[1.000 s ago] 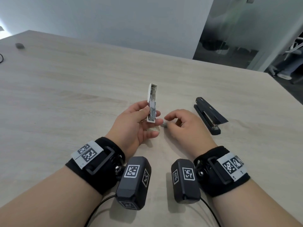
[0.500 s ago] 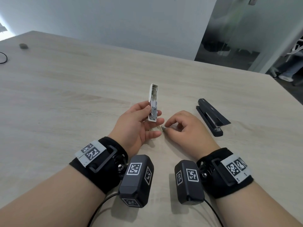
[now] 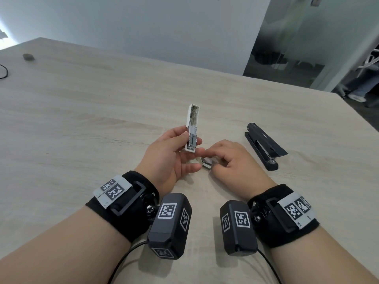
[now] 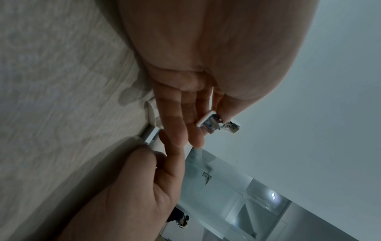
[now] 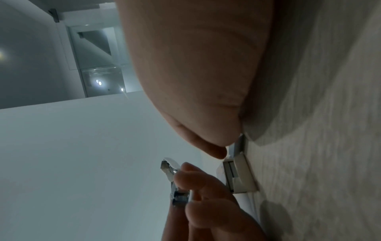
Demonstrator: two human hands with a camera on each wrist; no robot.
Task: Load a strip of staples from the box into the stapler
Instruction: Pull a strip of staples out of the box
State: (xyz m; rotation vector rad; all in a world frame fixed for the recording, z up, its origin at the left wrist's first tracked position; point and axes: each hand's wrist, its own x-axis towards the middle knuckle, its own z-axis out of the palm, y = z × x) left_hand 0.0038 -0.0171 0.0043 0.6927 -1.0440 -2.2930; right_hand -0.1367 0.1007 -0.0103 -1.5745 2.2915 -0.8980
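My left hand (image 3: 191, 141) grips a small white stapler (image 3: 192, 128) upright above the table, swung open so its metal staple channel faces me; it also shows as the white stapler (image 4: 214, 124) and white stapler (image 5: 179, 197) in the wrist views. Just below it, my right hand (image 3: 213, 160) pinches a silver strip of staples (image 3: 206, 163) low at the table. The strip of staples (image 4: 151, 135) runs from my fingertips to the mouth of the small pale staple box (image 4: 152, 117). The box (image 5: 239, 176) lies flat on the table, mostly hidden under my hands in the head view.
A black stapler (image 3: 264, 146) lies shut on the wooden table (image 3: 92, 124) to the right of my right hand. Far left are a small dark object (image 3: 28, 57) and a cable loop (image 3: 4, 71). The table's right edge runs close behind the black stapler.
My right hand's fingers have shifted along the strip, and more of its silver length now shows between the hands. My left hand has kept the white stapler upright in the same place.
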